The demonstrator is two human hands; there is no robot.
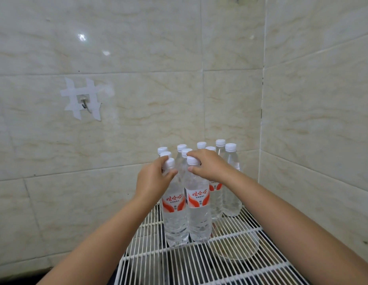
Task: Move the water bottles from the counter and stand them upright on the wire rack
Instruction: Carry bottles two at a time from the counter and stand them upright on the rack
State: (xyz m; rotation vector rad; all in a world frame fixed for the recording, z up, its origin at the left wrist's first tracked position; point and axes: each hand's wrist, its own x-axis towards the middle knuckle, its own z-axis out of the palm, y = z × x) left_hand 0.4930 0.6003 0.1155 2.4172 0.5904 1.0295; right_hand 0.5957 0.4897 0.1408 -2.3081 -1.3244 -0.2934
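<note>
Both hands, left hand (153, 177) and right hand (207, 164), grip necks of two clear white-capped water bottles (196, 214) standing on the white wire rack (230, 262); next, release them beside the cluster at one o'clock.

white wire rack (230, 262) carries upright water bottles (231, 194).

The water bottles (197, 219) are clear with white caps (230, 146) and white labels (197, 197) bearing red-orange swooshes. The wire rack (199, 262) is white. The wall tiles (137, 48) are cream, veined beige.
</note>
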